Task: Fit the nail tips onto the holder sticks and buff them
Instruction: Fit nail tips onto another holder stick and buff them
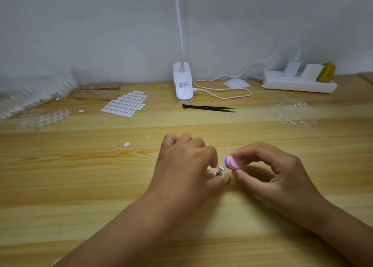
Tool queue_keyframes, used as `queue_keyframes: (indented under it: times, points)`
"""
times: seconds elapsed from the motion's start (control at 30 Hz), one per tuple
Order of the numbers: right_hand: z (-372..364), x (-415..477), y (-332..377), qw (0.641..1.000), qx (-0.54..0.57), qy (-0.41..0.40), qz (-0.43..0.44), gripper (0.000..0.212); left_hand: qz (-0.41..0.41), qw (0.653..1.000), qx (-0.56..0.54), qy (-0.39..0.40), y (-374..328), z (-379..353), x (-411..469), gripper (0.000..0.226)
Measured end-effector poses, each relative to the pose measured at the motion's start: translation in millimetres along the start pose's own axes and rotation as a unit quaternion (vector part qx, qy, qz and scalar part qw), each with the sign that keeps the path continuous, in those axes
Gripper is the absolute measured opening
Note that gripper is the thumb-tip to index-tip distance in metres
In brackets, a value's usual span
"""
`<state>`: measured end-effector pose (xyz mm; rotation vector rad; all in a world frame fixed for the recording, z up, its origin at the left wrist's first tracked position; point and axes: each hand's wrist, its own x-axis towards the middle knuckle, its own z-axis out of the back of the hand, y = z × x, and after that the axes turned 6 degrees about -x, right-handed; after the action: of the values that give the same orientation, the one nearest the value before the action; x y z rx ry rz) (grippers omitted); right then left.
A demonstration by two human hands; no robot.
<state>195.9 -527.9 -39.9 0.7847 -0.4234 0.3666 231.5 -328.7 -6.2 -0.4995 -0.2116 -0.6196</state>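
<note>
My left hand curls round a small holder stick with a clear nail tip on its top, resting on the wooden table. My right hand pinches a pink and purple buffer block between thumb and fingers, its purple end right beside the nail tip. Below the tip a small metal-topped base shows, partly hidden by my left fingers.
At the back left sit a wooden holder stand, a sheet of white adhesive tabs and clear nail tips. Black tweezers, a clip lamp, a power strip and more clear tips lie further back. A loose tab lies nearby.
</note>
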Motion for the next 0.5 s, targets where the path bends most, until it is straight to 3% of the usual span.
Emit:
queue_keyframes:
  times: [0.23,0.33,0.5]
  points:
    - [0.1,-1.0,5.5,0.999,0.017,0.033,0.014,0.026,0.04,0.998,-0.031,0.03,-1.6,-4.7,2.9,0.015]
    - [1.5,0.9,4.3,0.999,0.018,0.009,0.026,0.017,0.033,0.998,-0.024,0.039,-0.9,-5.9,5.3,0.014]
    - [-3.1,0.8,0.0,0.994,-0.058,0.021,0.089,0.024,0.026,0.997,-0.049,0.053,4.1,-5.2,8.5,0.022]
